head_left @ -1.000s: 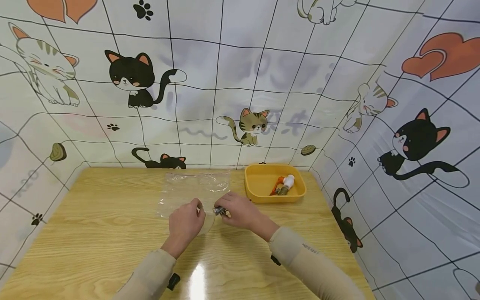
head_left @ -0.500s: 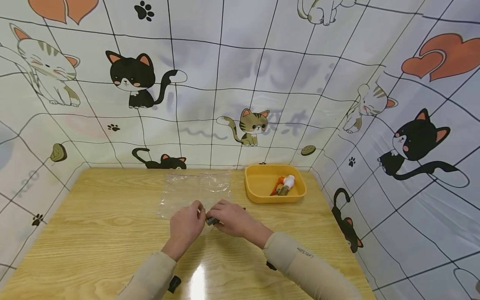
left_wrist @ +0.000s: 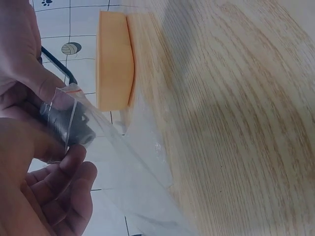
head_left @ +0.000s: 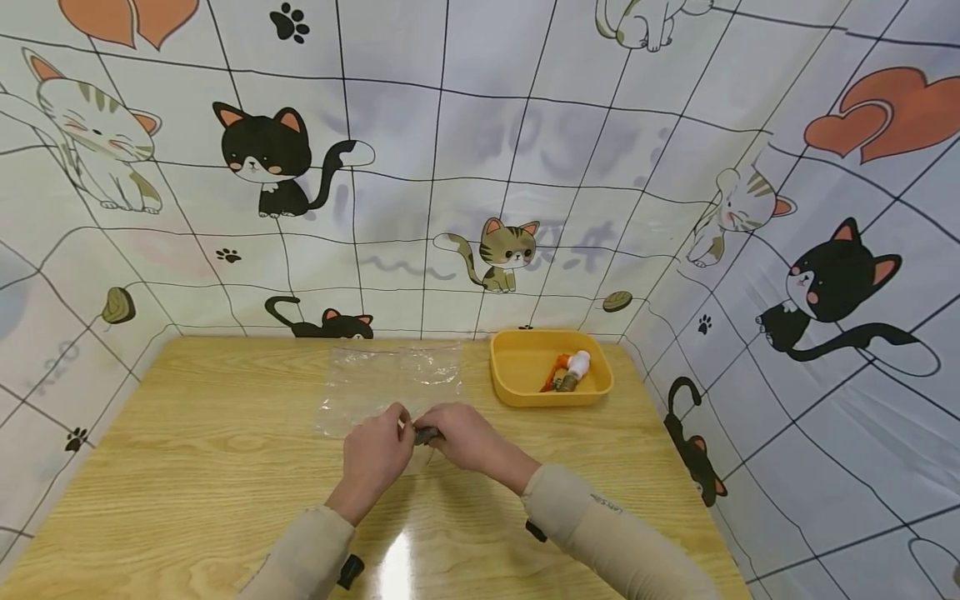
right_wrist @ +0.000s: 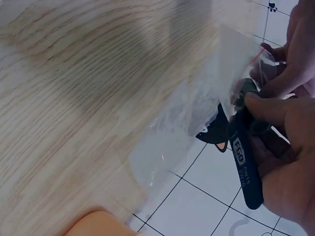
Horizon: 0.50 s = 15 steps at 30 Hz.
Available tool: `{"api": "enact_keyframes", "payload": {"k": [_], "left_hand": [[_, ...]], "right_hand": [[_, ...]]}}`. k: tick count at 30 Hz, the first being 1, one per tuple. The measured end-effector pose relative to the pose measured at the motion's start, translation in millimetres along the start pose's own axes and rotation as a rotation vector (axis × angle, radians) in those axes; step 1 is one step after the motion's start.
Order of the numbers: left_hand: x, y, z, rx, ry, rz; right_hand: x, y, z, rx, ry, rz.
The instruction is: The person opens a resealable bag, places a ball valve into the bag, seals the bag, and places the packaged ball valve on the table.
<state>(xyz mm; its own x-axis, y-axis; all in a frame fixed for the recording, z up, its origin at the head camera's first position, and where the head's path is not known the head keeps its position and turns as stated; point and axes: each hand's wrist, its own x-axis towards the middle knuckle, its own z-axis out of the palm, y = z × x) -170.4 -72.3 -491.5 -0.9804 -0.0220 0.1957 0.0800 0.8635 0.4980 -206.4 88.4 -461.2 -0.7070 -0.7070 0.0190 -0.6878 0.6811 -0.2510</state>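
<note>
My left hand pinches the mouth of a clear zip bag with a red line along its edge. The bag spreads flat away from the hands on the table. In my right hand I hold a ball valve. Its dark lever handle, lettered "DN15", sticks out past the fingers in the right wrist view. In the left wrist view the valve's body shows through the clear plastic, at the bag's mouth. The fingers hide part of the valve.
Behind and to the right of my hands stands a yellow tub holding a white and brass-coloured fitting and an orange-red piece. Cat-patterned sheets border the wooden table at the back and both sides.
My right hand has moved left with the ball valve, bringing it against the bag's mouth beside my left hand. The left hand has shifted only slightly. Tub and its contents stay put.
</note>
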Motion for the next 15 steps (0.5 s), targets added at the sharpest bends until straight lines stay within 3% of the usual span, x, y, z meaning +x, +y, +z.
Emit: {"api": "enact_keyframes", "payload": {"k": [5,11,15], "left_hand": [[-0.3,-0.3,0.0,0.005,0.004,-0.001],[0.3,1.0,0.7,0.017,0.012,0.008],[0.3,2.2,0.7,0.012,0.01,0.001]], "right_hand": [[2.3,-1.8,-2.0,0.102,-0.005,0.027],[4.9,-4.8,-0.1,0.194,0.045,0.194],[6.9,-7.6,0.7,0.301,0.089,0.255]]}}
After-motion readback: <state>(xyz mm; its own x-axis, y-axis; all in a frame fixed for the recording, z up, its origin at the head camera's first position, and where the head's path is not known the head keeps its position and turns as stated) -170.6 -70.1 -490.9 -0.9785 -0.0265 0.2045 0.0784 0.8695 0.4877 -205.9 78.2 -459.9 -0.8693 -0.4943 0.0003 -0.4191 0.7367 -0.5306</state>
